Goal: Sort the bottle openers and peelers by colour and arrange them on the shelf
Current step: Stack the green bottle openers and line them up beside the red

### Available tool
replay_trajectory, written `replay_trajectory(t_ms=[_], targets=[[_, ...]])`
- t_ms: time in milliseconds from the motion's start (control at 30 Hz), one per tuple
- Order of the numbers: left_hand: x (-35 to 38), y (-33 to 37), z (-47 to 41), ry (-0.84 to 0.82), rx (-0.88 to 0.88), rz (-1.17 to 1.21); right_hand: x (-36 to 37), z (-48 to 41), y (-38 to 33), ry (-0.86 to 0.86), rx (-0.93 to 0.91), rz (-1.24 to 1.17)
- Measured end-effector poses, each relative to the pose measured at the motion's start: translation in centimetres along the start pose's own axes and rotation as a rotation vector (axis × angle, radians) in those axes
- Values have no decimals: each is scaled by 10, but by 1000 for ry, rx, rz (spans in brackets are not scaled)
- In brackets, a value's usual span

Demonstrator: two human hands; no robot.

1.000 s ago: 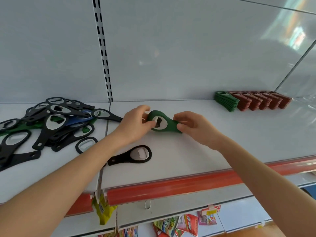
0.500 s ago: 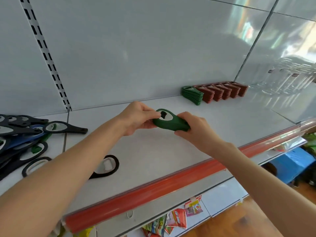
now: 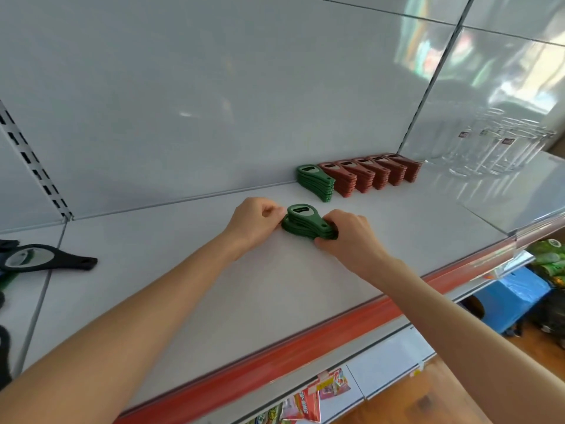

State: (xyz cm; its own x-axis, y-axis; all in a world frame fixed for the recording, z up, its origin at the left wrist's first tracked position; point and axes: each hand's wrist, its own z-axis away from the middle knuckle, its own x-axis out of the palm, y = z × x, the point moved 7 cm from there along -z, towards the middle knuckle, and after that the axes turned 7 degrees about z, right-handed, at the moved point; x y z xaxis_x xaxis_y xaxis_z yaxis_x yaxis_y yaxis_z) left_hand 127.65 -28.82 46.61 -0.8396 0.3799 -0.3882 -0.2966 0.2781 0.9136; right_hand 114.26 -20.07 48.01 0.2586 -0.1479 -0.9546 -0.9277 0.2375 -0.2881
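A person is standing at a white shelf (image 3: pixel 214 286) and holding a small stack of green bottle openers (image 3: pixel 301 223) between both hands. The left hand (image 3: pixel 253 220) is pinching the round head end of the stack, its fingers curled in against the edge. The right hand (image 3: pixel 348 237) is gripping the narrow handle end, with the fingers wrapped over the top. The stack is sitting low near the middle of the shelf, roughly midway between the front edge and the back panel (image 3: pixel 244 102). It seems to be resting on the shelf, though the hands are hiding its underside, so I cannot say for sure. The top opener is lying face up and showing its pale metal insert.

Behind it, another stack of green openers (image 3: pixel 315 182) is lying against the back panel. Just to its right, a row of reddish-brown stacks (image 3: pixel 373 175) is running along the panel, each one crowding the next. Further right, clear glasses (image 3: pixel 489 151) are standing in a cluster on the neighbouring shelf section.

Off at the left, well apart from the hands, a black bottle opener (image 3: pixel 52 260) is lying flat with its handle pointing right, and more dark shapes are poking in at the far edge of view. A red strip (image 3: pixel 305 342) is running along the shelf's front edge. Below it, colourful packets (image 3: pixel 308 399) are hanging, and something blue (image 3: pixel 513 298) is sitting near the wooden floor.
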Motion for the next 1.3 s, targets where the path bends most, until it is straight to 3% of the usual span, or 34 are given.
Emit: replay_trajectory(t_ms=[167, 433, 1033, 1300], targets=[[-1, 6, 3, 75, 166, -237, 1, -18, 5, 30, 39, 72], [0, -14, 10, -8, 269, -492, 6, -54, 0, 65, 102, 71], [-3, -18, 10, 43, 294, -462, 5, -65, 1, -21, -1, -65], [-5, -14, 13, 65, 327, -433, -2, -67, -13, 137, 68, -8]])
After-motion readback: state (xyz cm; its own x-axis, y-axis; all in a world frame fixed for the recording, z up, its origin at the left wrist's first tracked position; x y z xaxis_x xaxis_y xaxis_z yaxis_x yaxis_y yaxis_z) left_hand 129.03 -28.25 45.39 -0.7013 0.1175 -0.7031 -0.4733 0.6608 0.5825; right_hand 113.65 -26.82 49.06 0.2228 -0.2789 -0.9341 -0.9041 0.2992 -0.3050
